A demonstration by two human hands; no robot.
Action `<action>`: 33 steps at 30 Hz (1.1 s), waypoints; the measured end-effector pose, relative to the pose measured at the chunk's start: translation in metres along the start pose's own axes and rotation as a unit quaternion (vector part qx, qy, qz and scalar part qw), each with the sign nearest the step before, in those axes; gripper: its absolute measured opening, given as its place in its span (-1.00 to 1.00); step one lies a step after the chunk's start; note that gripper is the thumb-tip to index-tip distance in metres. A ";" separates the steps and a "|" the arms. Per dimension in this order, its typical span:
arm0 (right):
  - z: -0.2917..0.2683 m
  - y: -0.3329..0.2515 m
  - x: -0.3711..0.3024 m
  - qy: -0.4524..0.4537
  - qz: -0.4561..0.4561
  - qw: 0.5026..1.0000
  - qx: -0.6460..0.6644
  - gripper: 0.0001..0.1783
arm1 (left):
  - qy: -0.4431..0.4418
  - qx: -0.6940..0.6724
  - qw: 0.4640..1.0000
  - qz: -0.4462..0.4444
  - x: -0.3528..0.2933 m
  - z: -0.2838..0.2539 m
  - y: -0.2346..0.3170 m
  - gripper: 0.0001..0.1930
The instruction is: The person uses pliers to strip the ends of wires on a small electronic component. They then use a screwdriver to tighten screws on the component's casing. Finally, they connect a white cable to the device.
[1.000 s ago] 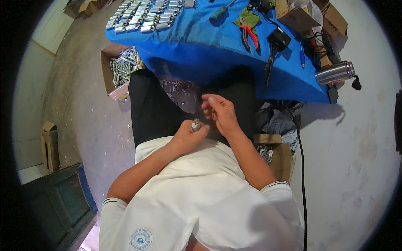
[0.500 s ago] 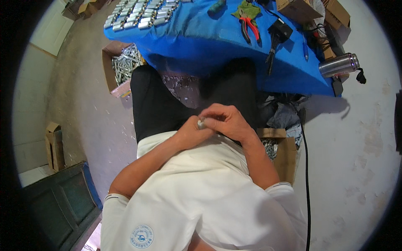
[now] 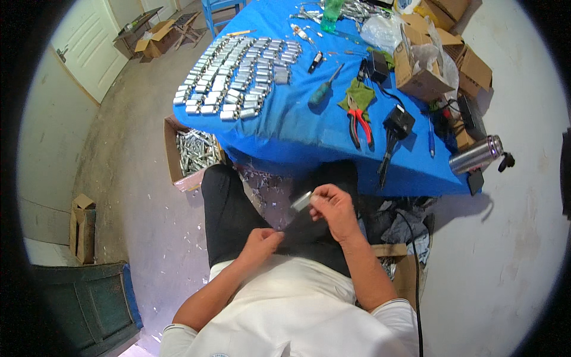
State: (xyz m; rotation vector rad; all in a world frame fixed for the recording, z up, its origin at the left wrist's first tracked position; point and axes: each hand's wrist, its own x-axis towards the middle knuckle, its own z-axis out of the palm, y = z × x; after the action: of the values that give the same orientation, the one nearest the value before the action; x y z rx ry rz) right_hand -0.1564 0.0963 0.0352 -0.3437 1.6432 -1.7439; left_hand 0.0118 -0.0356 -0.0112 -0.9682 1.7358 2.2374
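Note:
My right hand (image 3: 336,209) is raised over my right thigh and pinches a small silver metal piece (image 3: 302,201) between thumb and fingers, its end pointing out to the left. My left hand (image 3: 259,245) rests low over my lap, thumb and fingers drawn together; anything between them is too small to make out. On the blue-covered table (image 3: 279,146) in front, several rows of small silver metal pieces (image 3: 220,83) with darker ends lie side by side at the left.
Red-and-black pliers (image 3: 360,126) lie on a green cloth, beside a green-handled screwdriver (image 3: 321,94) and a black adapter (image 3: 398,121). A steel flask (image 3: 477,154) lies at the right edge. A carton of metal parts (image 3: 172,152) stands left of my knees; a black cable (image 3: 416,285) runs down on the right.
My hands were together at my lap and have now come apart. The right has moved forward with the silver piece; the left stays near the lap. The view has tilted up, showing more table.

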 end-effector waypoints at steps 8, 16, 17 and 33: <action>0.004 -0.086 0.143 0.115 -0.177 0.974 -0.079 -0.75 | 0.222 -0.060 0.971 0.056 0.059 -0.118 0.025 -0.72; 0.012 -0.095 0.270 0.126 -0.223 0.929 -0.267 -0.77 | 0.398 0.332 0.839 0.165 0.115 -0.114 -0.003 -0.65; 0.012 -0.095 0.278 0.122 -0.215 0.925 -0.288 -0.76 | 0.381 0.383 0.823 0.176 0.114 -0.106 0.002 -0.66; 0.020 -0.115 0.278 -0.060 -0.215 0.789 -0.573 -0.70 | 0.340 0.425 0.816 0.193 0.113 -0.101 0.014 -0.70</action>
State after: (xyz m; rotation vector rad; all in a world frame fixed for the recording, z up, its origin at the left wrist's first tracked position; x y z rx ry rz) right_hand -0.3783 -0.1040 0.0727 -1.4337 2.4824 -0.6975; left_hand -0.0438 -0.1615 -0.0760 -1.2929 3.0369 0.9265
